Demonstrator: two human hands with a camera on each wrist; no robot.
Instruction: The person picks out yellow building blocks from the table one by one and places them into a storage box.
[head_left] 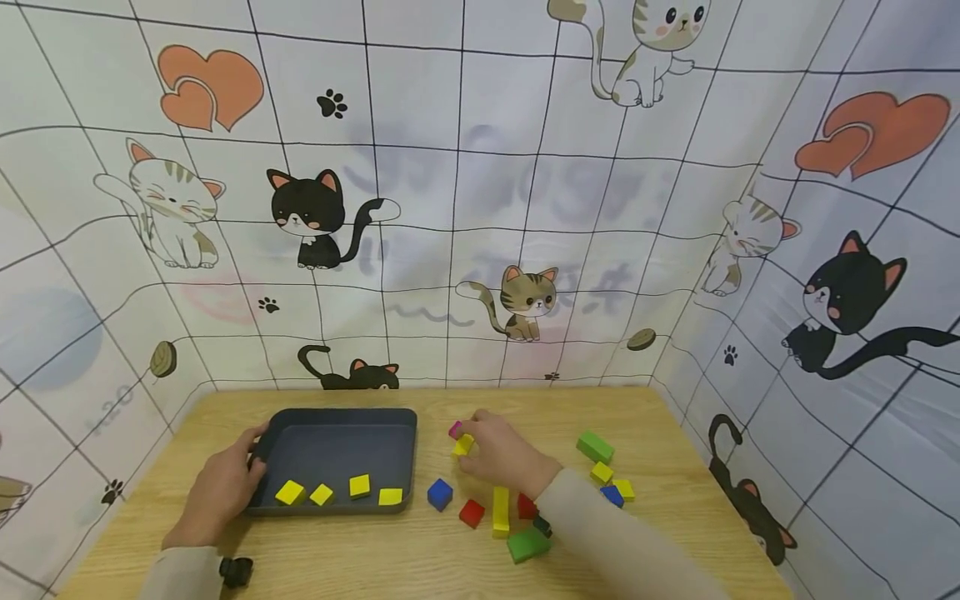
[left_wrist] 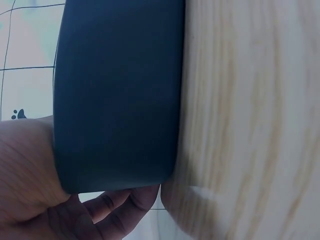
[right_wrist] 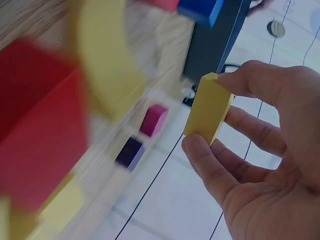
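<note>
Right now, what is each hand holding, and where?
Right hand pinches a yellow block by its narrow ends; left hand grips the dark tray at its left edge.

**Even, soft light; wrist views blurred**

Head view: bright and diffuse, no glare. Faint, short shadows under the blocks and along the dark tray [head_left: 335, 450] on the tabletop [head_left: 450, 558]. Strong wide-angle bending: the backdrop's grid lines bow toward the edges. Centre is sharp.

Left wrist view: dimmer, very close; tray wall and wood grain soft, out of focus.

Right wrist view: the yellow block [right_wrist: 207, 107] and fingers [right_wrist: 210, 167] are sharp; the near red and yellow blocks smear into blur.
</note>
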